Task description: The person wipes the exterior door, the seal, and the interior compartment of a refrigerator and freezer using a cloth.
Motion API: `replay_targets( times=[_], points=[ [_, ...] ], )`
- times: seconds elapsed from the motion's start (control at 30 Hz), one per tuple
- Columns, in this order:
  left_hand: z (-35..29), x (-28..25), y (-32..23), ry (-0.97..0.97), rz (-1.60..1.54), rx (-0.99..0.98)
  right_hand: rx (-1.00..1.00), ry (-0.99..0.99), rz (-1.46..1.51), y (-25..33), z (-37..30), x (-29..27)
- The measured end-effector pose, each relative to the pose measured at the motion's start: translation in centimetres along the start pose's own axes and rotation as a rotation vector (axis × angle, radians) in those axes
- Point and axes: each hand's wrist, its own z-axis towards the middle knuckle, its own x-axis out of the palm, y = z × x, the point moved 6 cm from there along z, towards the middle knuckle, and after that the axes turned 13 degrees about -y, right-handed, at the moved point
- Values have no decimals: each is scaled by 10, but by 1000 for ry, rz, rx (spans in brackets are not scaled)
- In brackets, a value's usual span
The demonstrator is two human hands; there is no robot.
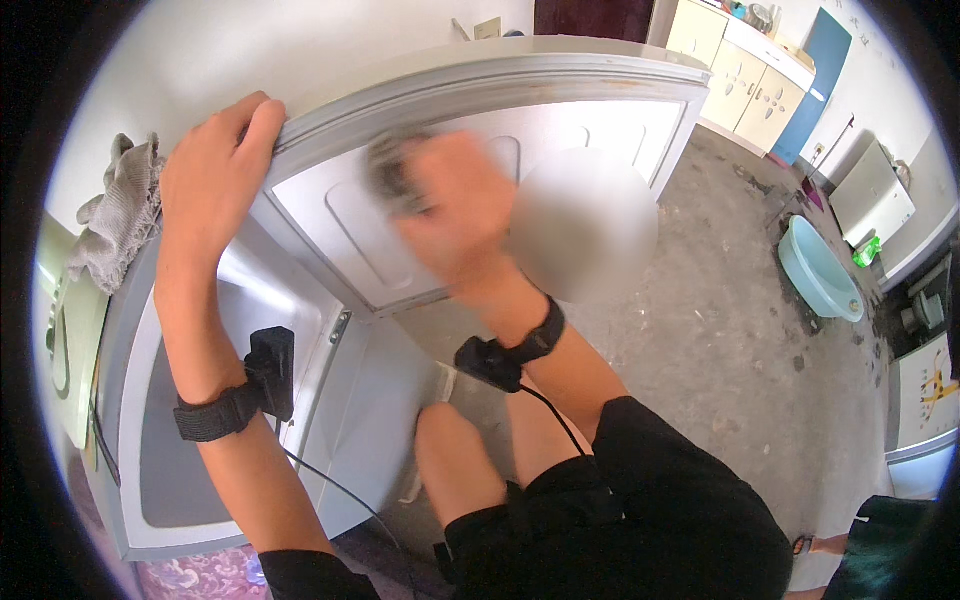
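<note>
The white door (345, 235) of a small refrigerator stands open in front of me, its ribbed inner panel framed by a grey seal. My left hand (215, 165) grips the upper left edge of this door, fingers bent over it. Against the inner panel, my right hand (460, 200) is closed on a dark grey cloth (395, 175); both are smeared by motion. Below my left forearm opens the pale refrigerator cabinet (200, 420). Another grey cloth (120, 210) lies crumpled on the cabinet's edge, left of my left hand. A round blurred patch hides part of the door's right side.
Light blue tub (820, 270) and green bag (867, 251) are on the stained grey floor (720, 330) to the right. Cream cupboards (755, 85) stand at the far right. Another person's foot (820, 545) shows at lower right. Cables run from both my wrist straps.
</note>
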Motion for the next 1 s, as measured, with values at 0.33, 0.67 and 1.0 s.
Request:
replay_targets(
  times=[0.33,0.67,1.0],
  points=[
    [-2,-10,4,-15,12,31,86,-261,-277,-58,21,-69],
    [-1,-5,30,87,67,377,112,393,48,57,-4,40],
    [-7,-12,19,164,82,19,-84,239,-60,40,-63,20]
  ],
)
